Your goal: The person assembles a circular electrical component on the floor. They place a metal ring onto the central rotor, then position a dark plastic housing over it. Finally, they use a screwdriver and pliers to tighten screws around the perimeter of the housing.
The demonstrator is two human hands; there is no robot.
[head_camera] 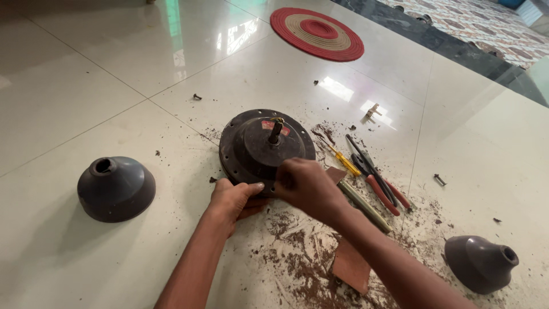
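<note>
A round dark metal fan motor housing with a short shaft standing up from its middle lies on the tiled floor. My left hand grips its near rim, thumb on top. My right hand is closed over the near right edge of the housing; whatever it holds is hidden under the fingers. A reddish-brown flat piece shows just beyond the right hand.
Two dark bell-shaped covers sit on the floor, one at the left and one at the lower right. Red-handled pliers, a yellow screwdriver, an olive-handled tool, a brown tile shard, loose screws and rusty debris lie right. A red round mat lies far.
</note>
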